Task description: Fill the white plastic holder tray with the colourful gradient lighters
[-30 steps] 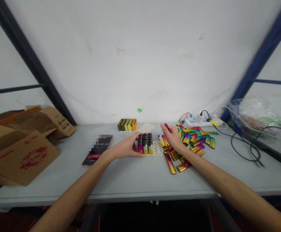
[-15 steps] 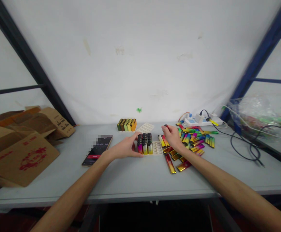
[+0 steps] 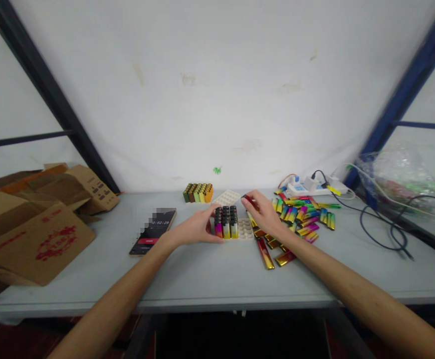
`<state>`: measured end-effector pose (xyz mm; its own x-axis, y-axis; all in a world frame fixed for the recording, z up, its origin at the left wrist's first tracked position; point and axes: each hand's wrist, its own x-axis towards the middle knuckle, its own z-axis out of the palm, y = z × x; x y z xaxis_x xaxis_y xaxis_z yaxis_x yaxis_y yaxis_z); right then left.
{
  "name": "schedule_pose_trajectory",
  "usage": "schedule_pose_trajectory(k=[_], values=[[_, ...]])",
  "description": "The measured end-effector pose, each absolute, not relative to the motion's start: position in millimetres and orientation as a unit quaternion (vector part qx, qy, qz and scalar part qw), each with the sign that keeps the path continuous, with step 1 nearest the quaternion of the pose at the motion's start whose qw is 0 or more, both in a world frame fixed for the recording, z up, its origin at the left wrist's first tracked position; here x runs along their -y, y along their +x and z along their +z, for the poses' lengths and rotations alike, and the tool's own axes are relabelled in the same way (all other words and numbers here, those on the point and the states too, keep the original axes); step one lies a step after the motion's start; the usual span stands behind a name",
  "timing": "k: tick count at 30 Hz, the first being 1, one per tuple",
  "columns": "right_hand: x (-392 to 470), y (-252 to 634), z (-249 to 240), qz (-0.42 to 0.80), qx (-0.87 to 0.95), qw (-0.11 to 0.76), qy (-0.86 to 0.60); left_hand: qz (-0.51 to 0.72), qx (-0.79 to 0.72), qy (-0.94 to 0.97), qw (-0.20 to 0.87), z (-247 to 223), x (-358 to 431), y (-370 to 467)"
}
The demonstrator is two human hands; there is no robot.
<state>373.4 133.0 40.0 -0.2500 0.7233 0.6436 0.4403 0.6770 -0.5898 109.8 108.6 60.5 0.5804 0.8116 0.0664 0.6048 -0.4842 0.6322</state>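
My left hand [image 3: 200, 227] is curled around the left side of a block of upright lighters [image 3: 226, 224], thumb at the front and fingers behind. These shiny lighters with black tops stand in a white tray [image 3: 245, 229] whose right-hand holes show bare. Above that right part, my right hand [image 3: 260, 208] pinches a lighter [image 3: 249, 201] with a dark top; most of its body is hidden by the fingers. Beside and beneath my right wrist lies a loose pile of metallic, rainbow-coloured lighters [image 3: 303, 214]. One red and gold lighter [image 3: 265, 253] lies nearer the front.
Further back stand a packed block of lighters [image 3: 198, 193] and a second white tray [image 3: 227, 196]. A phone [image 3: 153, 232] lies left of my left hand. Cardboard boxes [image 3: 60, 239] fill the far left. A power strip [image 3: 307, 187], black cable [image 3: 384, 244] and plastic bag [image 3: 400, 169] are at right.
My right hand has moved left with the lighter, from over the pile's edge to above the tray's bare holes. My left hand stays on the block. The view has shifted slightly.
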Motion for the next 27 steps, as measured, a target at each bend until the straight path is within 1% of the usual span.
schedule_pose_trajectory(k=[2, 8, 13, 27], values=[[-132, 373, 41, 0.125, 0.78, 0.488, -0.371, 0.178, -0.424, 0.841, 0.286, 61, -108, 110], [-137, 376, 38, 0.164, 0.775, 0.474, -0.383, 0.182, -0.419, 0.836, 0.303, 62, -107, 110], [-147, 380, 34, 0.188, 0.804, 0.392, -0.406, 0.176, -0.427, 0.83, 0.313, 63, -106, 111], [-149, 382, 38, 0.151, 0.871, 0.32, -0.339, 0.166, -0.436, 0.828, 0.311, 65, -106, 111]])
